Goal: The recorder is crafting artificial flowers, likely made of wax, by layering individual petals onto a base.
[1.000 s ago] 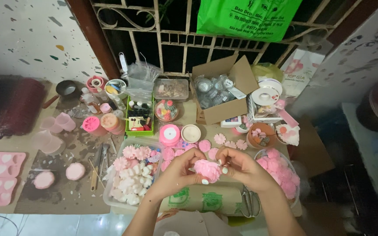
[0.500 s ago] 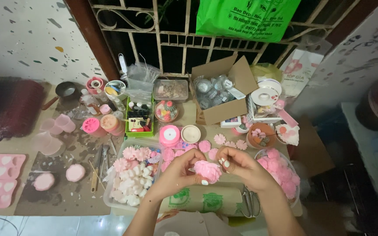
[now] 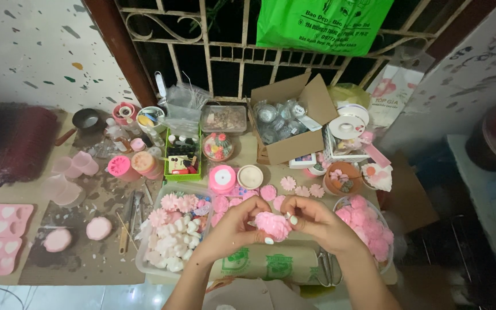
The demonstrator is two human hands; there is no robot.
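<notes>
Together, left hand point(image 3: 233, 221) and right hand point(image 3: 311, 221) pinch the pink flower point(image 3: 272, 225); squeezing harder could crush its petals.

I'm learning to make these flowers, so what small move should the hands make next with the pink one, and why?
Probably a small turn of the pink ruffled flower by the left hand, so the right hand can pinch the next petal. Both hands hold it just above the brown paper roll, right fingertips at its upper edge; its near side is hidden from view.
</notes>
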